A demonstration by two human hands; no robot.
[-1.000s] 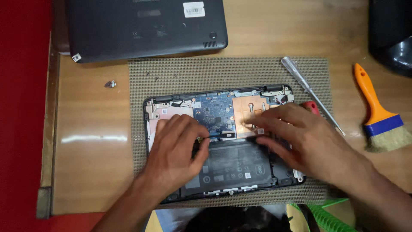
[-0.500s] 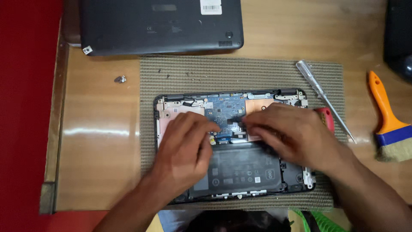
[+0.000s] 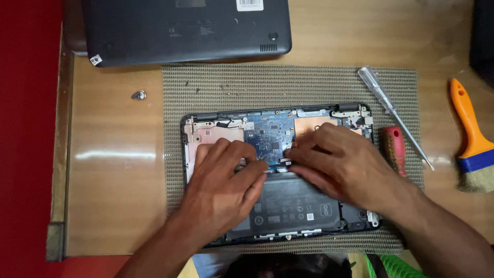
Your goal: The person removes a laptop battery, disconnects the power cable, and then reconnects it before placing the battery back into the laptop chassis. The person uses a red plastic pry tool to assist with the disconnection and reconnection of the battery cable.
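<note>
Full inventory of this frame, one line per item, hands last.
Opened laptop base: 1, black shell with blue board and black battery, centre of the mat.
Removed bottom cover: 1, dark grey, top of the table, beyond the mat.
Woven mat: 1, grey-brown, under the laptop base.
Clear-handled screwdriver: 1, transparent handle with metal shaft, right part of the mat, lying diagonally.
Red-handled tool: 1, red, just right of the laptop base.
Brush: 1, orange handle, blue band, pale bristles, far right on the table.
Small metal part: 1, silvery, on the table left of the mat.
Wooden table: 1, light brown.
Left hand: on the base, fingertips at the board's lower edge.
Right hand: on the base, fingertips at the same spot.
</note>
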